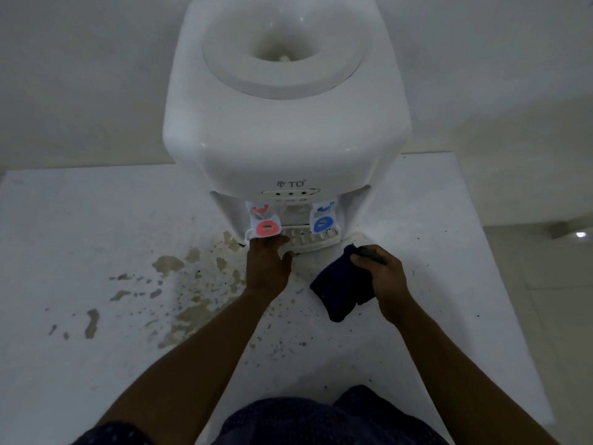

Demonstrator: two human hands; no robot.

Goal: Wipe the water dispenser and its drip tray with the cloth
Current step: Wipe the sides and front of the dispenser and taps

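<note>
A white tabletop water dispenser (285,130) stands at the back of a white table, with no bottle in its top well. A red tap (266,227) and a blue tap (323,225) hang over the white slotted drip tray (316,240) at its foot. My left hand (268,268) grips the tray's left front edge, fingers under the red tap. To the right of the tray, my right hand (385,277) holds a folded dark blue cloth (340,290) just above the table.
The white table (96,236) has brown stains and peeled patches left of my left hand, and dark specks around both arms. A pale wall rises behind the dispenser. The table's right edge drops to a tiled floor (561,284).
</note>
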